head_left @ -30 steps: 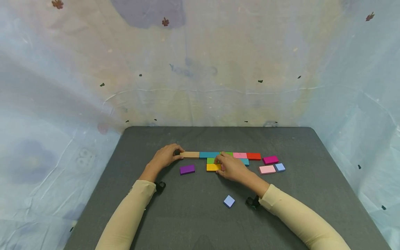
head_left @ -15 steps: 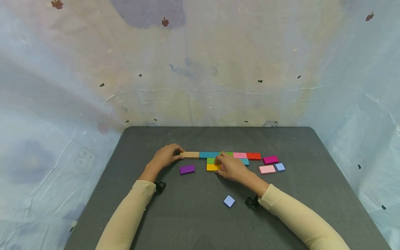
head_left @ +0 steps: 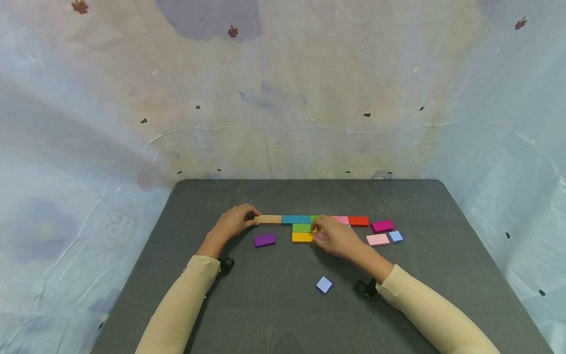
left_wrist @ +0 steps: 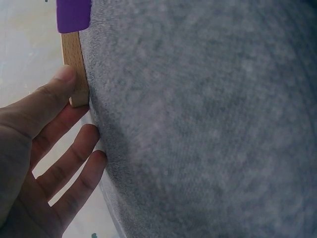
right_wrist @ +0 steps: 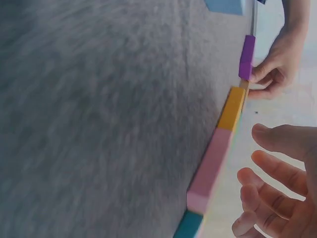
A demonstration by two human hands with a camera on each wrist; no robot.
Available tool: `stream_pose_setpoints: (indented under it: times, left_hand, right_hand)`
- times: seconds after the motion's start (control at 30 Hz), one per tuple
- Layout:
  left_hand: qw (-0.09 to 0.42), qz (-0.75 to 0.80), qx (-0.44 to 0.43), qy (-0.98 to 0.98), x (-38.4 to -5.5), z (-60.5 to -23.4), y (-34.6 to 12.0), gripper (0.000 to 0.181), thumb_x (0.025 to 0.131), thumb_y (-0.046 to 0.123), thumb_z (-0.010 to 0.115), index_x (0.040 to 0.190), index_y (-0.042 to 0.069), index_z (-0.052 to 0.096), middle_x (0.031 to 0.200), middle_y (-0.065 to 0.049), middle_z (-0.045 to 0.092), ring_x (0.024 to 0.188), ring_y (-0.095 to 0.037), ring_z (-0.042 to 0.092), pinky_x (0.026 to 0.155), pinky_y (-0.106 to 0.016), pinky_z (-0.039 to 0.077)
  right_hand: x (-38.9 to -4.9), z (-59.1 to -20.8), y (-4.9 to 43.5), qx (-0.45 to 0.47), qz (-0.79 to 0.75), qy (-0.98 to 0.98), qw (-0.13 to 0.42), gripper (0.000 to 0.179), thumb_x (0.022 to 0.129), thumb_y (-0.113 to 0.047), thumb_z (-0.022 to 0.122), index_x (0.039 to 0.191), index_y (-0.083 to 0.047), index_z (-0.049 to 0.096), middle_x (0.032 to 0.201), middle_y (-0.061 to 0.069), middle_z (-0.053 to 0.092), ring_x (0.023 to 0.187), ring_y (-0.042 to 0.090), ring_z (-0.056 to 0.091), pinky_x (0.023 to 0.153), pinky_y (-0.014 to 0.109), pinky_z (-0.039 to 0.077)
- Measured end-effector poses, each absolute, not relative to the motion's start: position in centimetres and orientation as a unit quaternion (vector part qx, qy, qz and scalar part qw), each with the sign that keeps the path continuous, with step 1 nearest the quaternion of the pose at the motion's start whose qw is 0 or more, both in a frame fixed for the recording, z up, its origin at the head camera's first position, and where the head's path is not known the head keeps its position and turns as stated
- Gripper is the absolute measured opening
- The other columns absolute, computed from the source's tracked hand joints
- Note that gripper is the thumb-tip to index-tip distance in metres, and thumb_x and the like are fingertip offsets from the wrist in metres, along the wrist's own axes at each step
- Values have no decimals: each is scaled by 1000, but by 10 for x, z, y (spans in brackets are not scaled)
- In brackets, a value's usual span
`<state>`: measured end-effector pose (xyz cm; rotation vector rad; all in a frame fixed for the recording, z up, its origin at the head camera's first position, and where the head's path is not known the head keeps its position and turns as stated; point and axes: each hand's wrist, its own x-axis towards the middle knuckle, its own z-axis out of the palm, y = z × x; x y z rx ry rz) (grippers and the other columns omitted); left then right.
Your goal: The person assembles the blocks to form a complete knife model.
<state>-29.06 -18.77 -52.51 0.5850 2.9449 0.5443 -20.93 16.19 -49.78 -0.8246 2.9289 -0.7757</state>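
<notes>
My left hand [head_left: 233, 220] is at the left end of a tan wooden block [head_left: 268, 220]; in the left wrist view its thumb and index finger pinch that end. The tan block begins a back row with a blue block [head_left: 296, 220], a green one, a pink one and a red block [head_left: 358, 221]. My right hand [head_left: 334, 238] hovers over the front rows with loosely bent fingers and nothing in them. Under it, partly hidden, a pink block [right_wrist: 212, 166] lies between a yellow block [right_wrist: 232, 108] and a teal block [right_wrist: 189, 224]. A green block [head_left: 301, 227] sits behind the yellow one.
A purple block [head_left: 265, 240] lies in front of the tan one. To the right are a magenta block [head_left: 382, 226], a light pink block [head_left: 378, 240] and a small light blue block [head_left: 395, 236]. Another light blue block [head_left: 324, 285] is nearer on the dark table [head_left: 265, 305].
My right hand has drawn back a little to the right from the front row, showing more of the yellow and green blocks. The left hand has stayed where it was.
</notes>
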Motion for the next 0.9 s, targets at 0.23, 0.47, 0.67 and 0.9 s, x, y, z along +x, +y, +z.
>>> stream_pose_setpoints:
  times: [0.23, 0.47, 0.67, 0.9]
  left_hand:
    - [46, 177, 188, 965, -291, -525, -188, 33, 100, 36, 78, 129, 21, 77, 133, -4, 72, 109, -24, 70, 95, -52, 57]
    - [47, 177, 190, 965, -291, -524, -187, 33, 100, 36, 78, 129, 21, 77, 135, -4, 71, 112, -25, 70, 97, -53, 56]
    - [49, 180, 185, 965, -290, -524, -187, 32, 100, 36, 78, 129, 22, 77, 131, -4, 72, 108, -24, 69, 95, -52, 57]
    - [48, 181, 184, 965, -290, -524, -186, 33, 99, 36, 79, 129, 22, 77, 132, -3, 72, 110, -25, 70, 95, -53, 57]
  right_hand:
    - [-205, -495, 189, -224, -238, 945, 2, 26, 98, -23, 82, 120, -12, 73, 113, 4, 70, 93, 20, 63, 82, 40, 59]
    - [-198, -495, 218, -219, -250, 943, -14, 28, 96, -18, 85, 119, -8, 73, 109, 5, 69, 87, 16, 59, 76, 36, 56]
    - [-190, -493, 241, -205, -258, 944, -2, 32, 95, -16, 85, 121, -5, 72, 115, 8, 70, 89, 19, 57, 76, 34, 52]
    - [-183, -496, 273, -193, -276, 942, -1, 32, 96, -12, 83, 124, -3, 71, 119, 10, 70, 92, 23, 60, 80, 37, 55]
